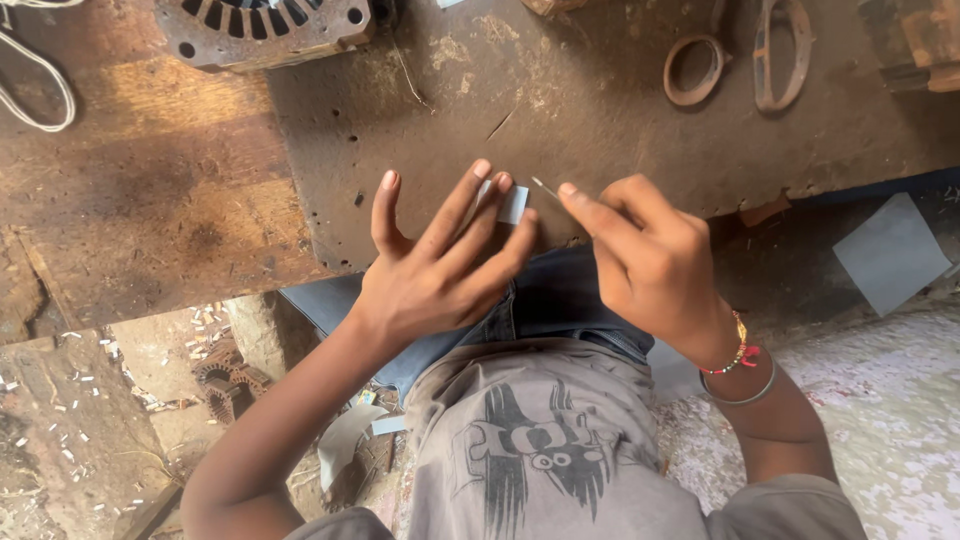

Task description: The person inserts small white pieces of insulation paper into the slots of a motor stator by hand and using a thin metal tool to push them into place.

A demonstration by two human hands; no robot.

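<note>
Pale grey paper, a small slip point(512, 205) of it, lies on the dark, pitted metal desk point(600, 110) near its close edge, and we pin it there with our left hand point(440, 275), fingers spread apart and flat, the tips pressing on the slip's left part. Our right hand point(650, 265) is pinched together on a thin metal pin point(546, 187), forefinger and thumb clamped along it, its free end pointing left towards the slip's far corner. To the far left sits a round slotted motor stator point(265, 28); to the far right lie a rusty ring point(695, 70) and an oval metal loop point(782, 55). A larger grey sheet point(890, 252) rests on the floor at the right. We judge the main risk to be the pin's tip: it sits very near the left fingertips, so a slip on the rough metal could prick them. The slip is light and held only at one side, so it could also skid or crease.
</note>
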